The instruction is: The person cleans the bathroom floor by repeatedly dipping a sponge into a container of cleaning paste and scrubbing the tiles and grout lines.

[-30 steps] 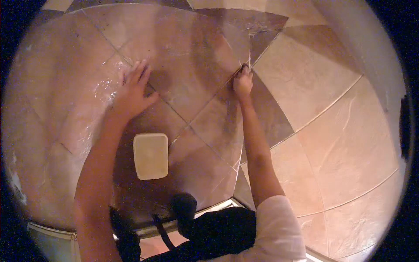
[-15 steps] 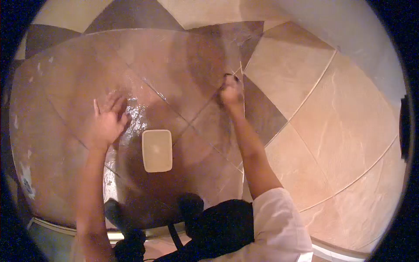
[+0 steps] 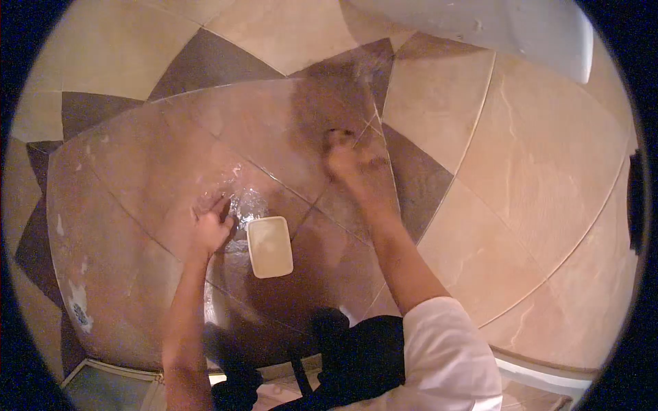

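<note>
My left hand (image 3: 211, 229) rests low over the wet brown tiles (image 3: 157, 198), its fingers spread and pointing up and right, holding nothing that I can see. Just right of it stands a cream rectangular plastic tub (image 3: 270, 248); whether it holds liquid is hard to tell. My right hand (image 3: 345, 159) is blurred against the tiles, farther up and right. Its fingers are curled in around a small dark thing (image 3: 340, 131), of which only an edge shows. Water glistens on the tiles between my left hand and the tub.
Dark triangular tiles (image 3: 209, 65) border the brown patch, with beige tiles (image 3: 466, 226) to the right. A smooth whitish curved object (image 3: 541, 34) stands at the top right. A pale raised edge (image 3: 541, 370) runs along the bottom.
The view has shifted, so the tub and floor appear farther right and lower. My left hand is nearer the tub. My right hand has moved left and down across the tiles.
</note>
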Demonstrator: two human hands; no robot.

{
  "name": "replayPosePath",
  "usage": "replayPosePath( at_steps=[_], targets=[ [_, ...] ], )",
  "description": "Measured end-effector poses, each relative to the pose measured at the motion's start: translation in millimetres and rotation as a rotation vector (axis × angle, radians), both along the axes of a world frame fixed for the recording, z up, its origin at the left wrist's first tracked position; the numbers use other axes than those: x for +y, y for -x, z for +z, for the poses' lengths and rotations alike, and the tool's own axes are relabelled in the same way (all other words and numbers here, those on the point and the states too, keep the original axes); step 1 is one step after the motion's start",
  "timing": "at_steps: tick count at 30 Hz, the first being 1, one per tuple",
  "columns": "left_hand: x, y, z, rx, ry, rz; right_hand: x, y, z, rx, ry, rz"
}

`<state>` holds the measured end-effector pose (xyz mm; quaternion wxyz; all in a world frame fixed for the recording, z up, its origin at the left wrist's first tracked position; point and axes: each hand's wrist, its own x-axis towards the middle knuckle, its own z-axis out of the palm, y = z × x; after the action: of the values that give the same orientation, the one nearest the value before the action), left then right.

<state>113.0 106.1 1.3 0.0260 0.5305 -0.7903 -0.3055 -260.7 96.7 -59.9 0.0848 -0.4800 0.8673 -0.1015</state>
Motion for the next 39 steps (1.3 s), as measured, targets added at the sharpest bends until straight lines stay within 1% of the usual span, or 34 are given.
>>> replayPosePath(
  at_steps=[1,2,3,4,5,6,7,8,9,10,11,12,15,16,18,19,20,22,23,24,25,26,27,28,29,30,31,32,33,34,35,36,37,39],
  targets=[
    [0.0,-1.5,-5.4,0.065,-0.039,0.029,-3.5,-19.3,-30.7,-0.073,0.286,0.328],
    [-0.6,0.2,-10.3,0.132,-0.078,0.057,-0.4,-47.6,-32.7,-0.101,0.417,0.560],
    [-0.4,5.9,-14.0,0.130,-0.066,0.058,2.7,-76.6,-33.3,-0.129,0.527,0.801],
    [-0.6,9.3,-21.4,0.193,-0.176,0.052,5.7,-108.8,7.9,-0.111,0.472,0.940],
    [-3.0,8.6,-23.4,0.247,-0.288,0.043,2.3,-111.0,28.1,-0.112,0.479,0.935],
    [-3.5,11.8,-16.4,0.239,-0.280,0.042,-2.5,-105.2,46.4,-0.488,0.303,0.618],
    [-2.1,21.5,-5.4,0.270,-0.484,0.067,-6.3,-94.1,57.5,-0.840,0.116,0.281],
    [-2.0,27.5,1.3,0.301,-0.691,0.089,-6.0,-72.9,64.8,-1.346,0.141,0.177],
    [0.2,28.1,-12.7,0.333,-0.698,0.080,-4.5,-50.7,71.1,-1.843,0.161,0.056],
    [-0.6,27.0,-19.4,0.334,-0.699,0.071,-1.9,-40.2,77.6,-1.991,0.170,0.098],
    [-1.1,24.2,-26.1,0.327,-0.730,0.063,8.6,-30.7,83.6,-2.003,0.198,0.027],
    [2.2,29.1,-23.9,0.321,-0.761,0.055,21.6,-27.9,100.9,-2.013,0.225,-0.044],
    [3.2,37.0,-13.6,0.362,-0.831,0.096,52.8,-17.9,107.5,-2.012,0.215,-0.070],
    [2.2,39.1,-12.3,0.374,-0.876,0.117,63.1,-17.7,109.7,-2.004,0.235,-0.076],
    [-1.9,40.3,-15.2,0.419,-0.919,0.074,82.2,-26.9,116.4,-1.869,0.200,-0.098],
    [-2.3,44.4,-16.4,0.461,-0.961,0.055,92.7,-36.6,128.9,-1.763,0.156,-0.141],
    [-0.8,50.3,-18.3,0.457,-0.965,0.034,101.8,-44.6,139.8,-1.756,0.174,-0.153],
    [6.6,68.5,-16.8,0.489,-0.953,0.183,118.1,-55.0,152.1,-1.156,-0.007,0.100],
    [10.7,78.8,-12.0,0.491,-0.961,0.160,128.4,-62.6,150.7,-0.999,0.006,0.194],
    [20.2,91.2,-8.1,0.552,-0.931,0.209,135.3,-67.4,149.9,-0.843,0.011,0.308],
    [23.6,93.3,-6.7,0.619,-0.920,0.251,139.2,-76.0,161.5,-0.750,-0.049,0.294],
    [22.6,100.2,-15.7,0.613,-0.925,0.246,142.1,-72.9,161.9,-0.753,-0.049,0.286],
    [23.2,108.7,-32.4,0.655,-0.971,0.277,145.2,-67.7,160.6,-0.642,0.009,0.258],
    [24.2,116.3,-35.3,0.687,-1.010,0.316,146.7,-60.5,161.8,-0.544,0.069,0.231],
    [26.6,118.8,-41.1,0.671,-1.017,0.330,147.1,-49.2,167.7,-0.570,0.041,0.220],
    [29.0,121.6,-32.8,0.728,-1.030,0.312,148.4,-44.9,177.7,-0.608,0.054,0.212],
    [30.1,120.2,-27.5,0.789,-1.036,0.289,147.9,-39.7,180.5,-0.523,0.010,0.265],
    [29.8,114.7,-28.1,0.788,-1.032,0.298,146.2,-38.0,181.8,-0.433,-0.027,0.319],
    [27.3,111.9,-29.6,0.734,-0.979,0.244,146.2,-42.8,176.8,-0.433,-0.024,0.323],
    [22.8,113.7,-32.2,0.687,-0.925,0.183,147.9,-49.8,166.7,-0.361,-0.055,0.462],
    [20.5,113.8,-36.2,0.698,-0.921,0.169,150.5,-56.2,157.4,-0.279,-0.088,0.593],
    [19.7,110.3,-45.7,0.674,-0.782,0.168,152.3,-67.6,147.4,-0.329,-0.209,0.541],
    [18.7,109.8,-55.5,0.656,-0.645,0.162,151.5,-84.4,142.7,-0.463,-0.183,0.446],
    [16.4,108.8,-73.6,0.745,-0.226,0.027,164.7,-101.3,73.5,0.082,-0.062,0.532]
  ],
)
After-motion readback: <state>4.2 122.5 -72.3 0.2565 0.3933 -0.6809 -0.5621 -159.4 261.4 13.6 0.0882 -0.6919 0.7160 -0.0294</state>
